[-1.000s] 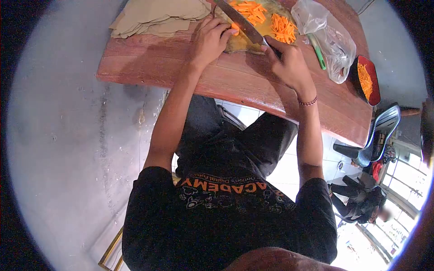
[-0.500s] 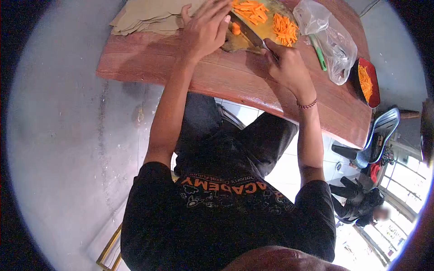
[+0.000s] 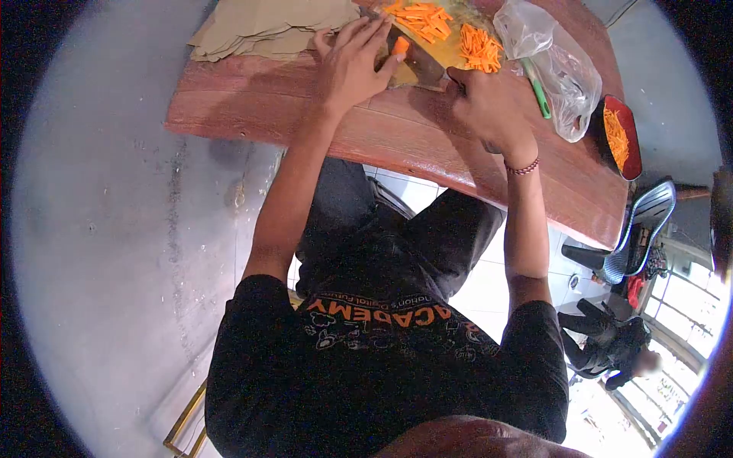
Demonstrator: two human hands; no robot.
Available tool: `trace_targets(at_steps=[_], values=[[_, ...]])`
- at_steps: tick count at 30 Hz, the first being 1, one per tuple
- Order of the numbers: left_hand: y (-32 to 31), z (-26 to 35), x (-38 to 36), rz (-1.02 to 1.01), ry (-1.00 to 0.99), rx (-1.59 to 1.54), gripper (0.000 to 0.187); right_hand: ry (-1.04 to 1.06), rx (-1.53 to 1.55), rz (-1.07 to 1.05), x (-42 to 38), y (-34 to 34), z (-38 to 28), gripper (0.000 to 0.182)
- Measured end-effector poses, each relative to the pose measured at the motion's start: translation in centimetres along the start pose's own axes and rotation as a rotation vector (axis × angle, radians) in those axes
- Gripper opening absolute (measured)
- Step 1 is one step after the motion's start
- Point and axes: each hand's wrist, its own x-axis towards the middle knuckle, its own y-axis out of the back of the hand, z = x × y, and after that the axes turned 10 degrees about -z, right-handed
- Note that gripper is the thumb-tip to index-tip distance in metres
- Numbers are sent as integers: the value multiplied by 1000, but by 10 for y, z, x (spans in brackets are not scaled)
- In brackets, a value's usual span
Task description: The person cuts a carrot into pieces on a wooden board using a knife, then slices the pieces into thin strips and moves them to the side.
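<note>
My right hand (image 3: 492, 111) is closed around the handle of a kitchen knife (image 3: 429, 67), its blade lying low over the cutting board (image 3: 450, 55). A bracelet circles that wrist. My left hand (image 3: 355, 65) is at the board's left edge with fingers stretched and apart. Its thumb tip lies against or just beside a short carrot piece (image 3: 401, 46); contact is hard to tell. On the board are a pile of carrot slices (image 3: 421, 20) and, to its right, a heap of thin carrot strips (image 3: 480, 49).
Brown paper sheets (image 3: 267, 30) lie at the table's left. Right of the board are a green-handled tool (image 3: 540, 99), a clear plastic bag (image 3: 569, 84) and a red-and-black container (image 3: 628, 126) of shredded carrot. A chair (image 3: 649, 217) and another person (image 3: 611, 336) are beyond the wooden table (image 3: 382, 133).
My left thumb has moved down and right, beside the carrot piece, which sits slightly higher. The knife blade has turned, showing a broader dark face, and my right hand has rolled over.
</note>
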Motion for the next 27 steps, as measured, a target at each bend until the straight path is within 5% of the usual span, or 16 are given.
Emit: trace_targets(at_steps=[5,11,17,27], values=[[-4,5,-7,-108,0,-157,39,-65,378,11,-2,-12,7,26],[5,5,-8,-82,75,-279,25,-27,328,192,-10,-23,-3,30],[16,3,-19,-147,-45,-120,33,-46,326,437,-12,-22,2,32],[17,9,-37,-219,-143,-31,35,98,320,522,-21,-35,16,28]])
